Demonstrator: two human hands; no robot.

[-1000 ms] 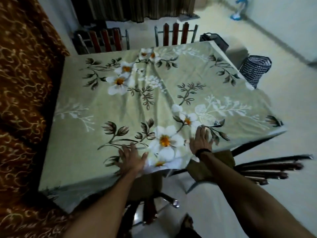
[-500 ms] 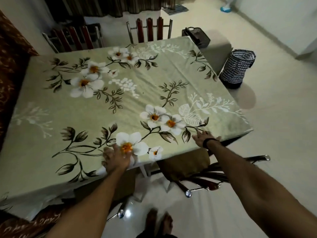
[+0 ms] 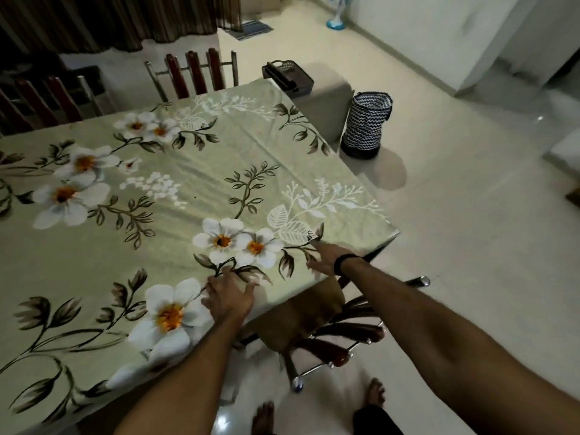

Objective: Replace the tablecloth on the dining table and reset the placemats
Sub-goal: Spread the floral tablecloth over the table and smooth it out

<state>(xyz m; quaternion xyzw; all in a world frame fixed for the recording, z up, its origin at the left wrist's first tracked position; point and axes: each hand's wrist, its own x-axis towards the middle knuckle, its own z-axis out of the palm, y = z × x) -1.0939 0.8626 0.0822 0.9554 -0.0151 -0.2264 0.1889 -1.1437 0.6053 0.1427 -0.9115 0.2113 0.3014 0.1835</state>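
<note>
Pale green floral-print cloth tablecloth (image 3: 175, 196) lies spread over the table, filling the left and centre of the frame. Left hand (image 3: 229, 298) rests flat near the lower edge, fingers (image 3: 216, 282) spread, gripping nothing. Right hand (image 3: 326, 259) lies flat by the lower-right corner, fingers extended, a black wristband (image 3: 340, 264) on the wrist. Brown-cushioned metal chair (image 3: 314, 321) sits below.

Pale green tablecloth (image 3: 194, 183) with white flowers.
</note>
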